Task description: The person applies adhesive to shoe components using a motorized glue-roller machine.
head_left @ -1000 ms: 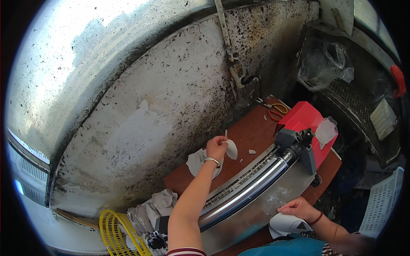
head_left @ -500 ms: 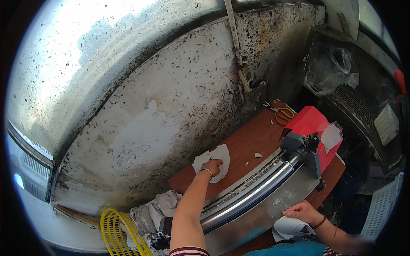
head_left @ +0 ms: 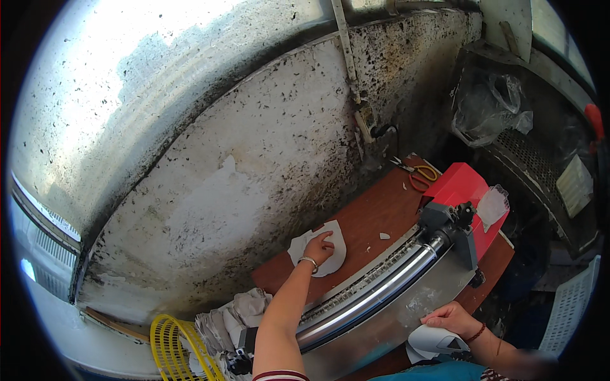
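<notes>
My left hand [head_left: 319,249] reaches across the machine and rests on flat white cut pieces [head_left: 335,261] with curved edges. Its fingers are partly stretched out over them, and nothing shows in its grip. Close to my body, my right hand [head_left: 452,319] has its fingers pinched together at a curved white sheet piece [head_left: 432,341], which bends below the palm. The fingertips hide part of that grip. Between my hands lies a bench machine with a long shiny steel roller [head_left: 375,292] and a flat metal front plate [head_left: 406,308].
Scissors [head_left: 424,176] with yellow and red handles lie at the far end of the brown table [head_left: 394,203]. A red cover [head_left: 454,181] stands at the machine's right end. Stacked greyish-white pieces [head_left: 235,311] and a yellow basket [head_left: 166,343] are at lower left. A stained wall [head_left: 216,190] rises behind.
My left hand has shifted slightly right, its fingers now less bunched, and the white pieces under it sit a little differently. My right hand has stayed almost still.
</notes>
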`<state>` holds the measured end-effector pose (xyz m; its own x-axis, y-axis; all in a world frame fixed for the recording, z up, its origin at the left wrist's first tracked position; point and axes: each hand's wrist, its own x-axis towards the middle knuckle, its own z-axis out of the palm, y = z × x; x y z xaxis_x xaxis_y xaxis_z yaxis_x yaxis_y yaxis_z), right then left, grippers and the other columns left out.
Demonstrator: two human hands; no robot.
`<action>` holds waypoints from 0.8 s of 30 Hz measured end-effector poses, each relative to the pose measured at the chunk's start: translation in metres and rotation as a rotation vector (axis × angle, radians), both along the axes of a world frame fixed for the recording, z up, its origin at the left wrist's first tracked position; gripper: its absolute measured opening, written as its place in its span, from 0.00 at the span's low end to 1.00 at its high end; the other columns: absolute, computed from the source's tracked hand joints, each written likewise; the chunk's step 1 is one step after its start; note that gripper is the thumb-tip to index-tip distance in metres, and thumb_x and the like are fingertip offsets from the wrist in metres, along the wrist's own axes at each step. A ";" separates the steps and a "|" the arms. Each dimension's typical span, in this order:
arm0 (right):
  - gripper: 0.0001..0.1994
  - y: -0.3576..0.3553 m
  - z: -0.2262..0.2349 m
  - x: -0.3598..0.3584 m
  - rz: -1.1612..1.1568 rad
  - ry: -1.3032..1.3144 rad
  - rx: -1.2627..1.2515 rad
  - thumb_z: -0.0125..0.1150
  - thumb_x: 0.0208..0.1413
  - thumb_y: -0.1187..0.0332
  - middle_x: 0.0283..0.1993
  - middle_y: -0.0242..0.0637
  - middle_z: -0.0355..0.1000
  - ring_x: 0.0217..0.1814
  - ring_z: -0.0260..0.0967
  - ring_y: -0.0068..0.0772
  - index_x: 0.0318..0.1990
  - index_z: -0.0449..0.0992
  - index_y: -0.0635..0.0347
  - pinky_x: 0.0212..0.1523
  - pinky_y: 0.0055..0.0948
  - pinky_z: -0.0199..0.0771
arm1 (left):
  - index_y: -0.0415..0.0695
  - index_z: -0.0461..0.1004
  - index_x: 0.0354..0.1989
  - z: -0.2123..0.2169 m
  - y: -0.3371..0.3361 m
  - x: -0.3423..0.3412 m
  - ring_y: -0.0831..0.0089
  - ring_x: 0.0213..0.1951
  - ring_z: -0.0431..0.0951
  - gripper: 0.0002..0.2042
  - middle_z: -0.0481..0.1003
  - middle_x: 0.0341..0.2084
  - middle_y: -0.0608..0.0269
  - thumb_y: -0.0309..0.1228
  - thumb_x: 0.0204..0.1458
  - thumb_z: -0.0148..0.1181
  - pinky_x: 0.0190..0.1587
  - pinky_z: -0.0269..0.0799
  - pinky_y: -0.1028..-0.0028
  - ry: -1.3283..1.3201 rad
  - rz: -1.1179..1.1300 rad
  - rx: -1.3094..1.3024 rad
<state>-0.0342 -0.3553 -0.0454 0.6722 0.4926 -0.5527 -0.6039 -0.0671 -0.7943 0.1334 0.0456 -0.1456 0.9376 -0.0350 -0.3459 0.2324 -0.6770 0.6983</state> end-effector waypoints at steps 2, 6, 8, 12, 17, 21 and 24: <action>0.09 0.000 0.000 0.000 0.000 -0.012 0.001 0.60 0.49 0.71 0.34 0.35 0.74 0.35 0.69 0.18 0.37 0.77 0.65 0.38 0.17 0.69 | 0.49 0.63 0.53 -0.007 0.003 0.004 0.65 0.40 0.75 0.27 0.75 0.36 0.61 0.28 0.38 0.57 0.44 0.68 0.68 0.008 0.062 -0.131; 0.09 0.000 -0.003 -0.001 -0.007 -0.019 -0.011 0.60 0.49 0.71 0.35 0.35 0.74 0.36 0.69 0.18 0.38 0.77 0.65 0.39 0.17 0.69 | 0.50 0.64 0.53 -0.009 -0.002 0.009 0.64 0.44 0.72 0.26 0.74 0.39 0.62 0.28 0.39 0.57 0.47 0.67 0.67 -0.047 0.124 0.096; 0.09 -0.001 -0.004 -0.002 0.001 -0.021 -0.008 0.60 0.49 0.71 0.35 0.35 0.74 0.36 0.69 0.18 0.38 0.77 0.65 0.39 0.17 0.69 | 0.51 0.64 0.53 -0.002 -0.003 0.005 0.64 0.45 0.71 0.26 0.73 0.40 0.62 0.28 0.40 0.57 0.47 0.67 0.67 -0.076 0.149 0.212; 0.09 -0.002 -0.006 0.000 -0.008 -0.006 0.003 0.59 0.49 0.71 0.35 0.35 0.74 0.36 0.69 0.18 0.38 0.76 0.65 0.39 0.17 0.69 | 0.50 0.61 0.55 0.015 0.004 -0.001 0.59 0.50 0.67 0.27 0.68 0.47 0.54 0.26 0.41 0.54 0.51 0.65 0.66 -0.007 0.291 0.467; 0.10 0.000 -0.002 0.000 -0.001 -0.003 -0.007 0.59 0.49 0.71 0.35 0.35 0.74 0.36 0.69 0.18 0.38 0.76 0.65 0.39 0.17 0.69 | 0.45 0.57 0.57 -0.014 0.031 -0.010 0.55 0.55 0.62 0.29 0.61 0.53 0.46 0.24 0.41 0.51 0.55 0.61 0.65 0.133 0.578 0.279; 0.10 -0.004 -0.007 0.001 0.009 -0.021 0.015 0.59 0.50 0.71 0.34 0.34 0.74 0.35 0.68 0.18 0.39 0.76 0.65 0.39 0.17 0.69 | 0.43 0.58 0.56 -0.023 0.030 -0.013 0.54 0.57 0.60 0.29 0.59 0.55 0.46 0.25 0.40 0.52 0.55 0.60 0.65 0.205 0.546 0.170; 0.10 -0.001 -0.006 -0.002 0.012 -0.038 0.015 0.59 0.50 0.70 0.34 0.34 0.74 0.35 0.68 0.17 0.39 0.76 0.65 0.38 0.17 0.69 | 0.43 0.61 0.54 -0.010 0.025 -0.017 0.54 0.56 0.61 0.28 0.60 0.54 0.47 0.25 0.39 0.53 0.56 0.60 0.65 0.117 0.524 0.163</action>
